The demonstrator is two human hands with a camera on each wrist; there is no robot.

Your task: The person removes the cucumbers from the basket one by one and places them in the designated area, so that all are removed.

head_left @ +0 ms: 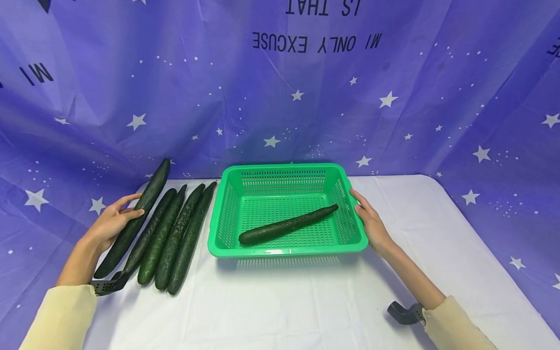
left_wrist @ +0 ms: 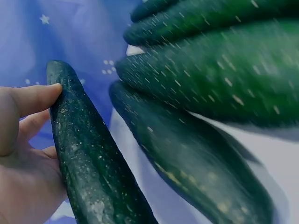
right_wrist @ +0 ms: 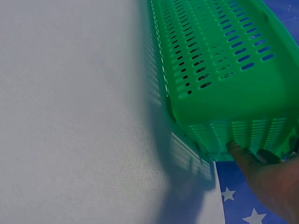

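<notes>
My left hand (head_left: 114,221) grips a long dark green cucumber (head_left: 150,192) around its middle, the thumb lying across its top side. In the left wrist view the thumb and fingers hold this cucumber (left_wrist: 84,144) from the left. Several more cucumbers (head_left: 159,238) lie side by side just right of it. At the right end of a green plastic basket (head_left: 288,252), my right hand (head_left: 374,226) holds the rim, fingers at the edge. One cucumber (head_left: 284,228) lies slantwise inside the basket. In the right wrist view, fingertips touch the basket's slotted end wall (right_wrist: 261,133).
A white cloth covers the table (head_left: 262,311). Behind and around it hangs a purple-blue curtain (head_left: 245,97) with white stars and lettering. Each wrist wears a black strap mount (head_left: 404,313).
</notes>
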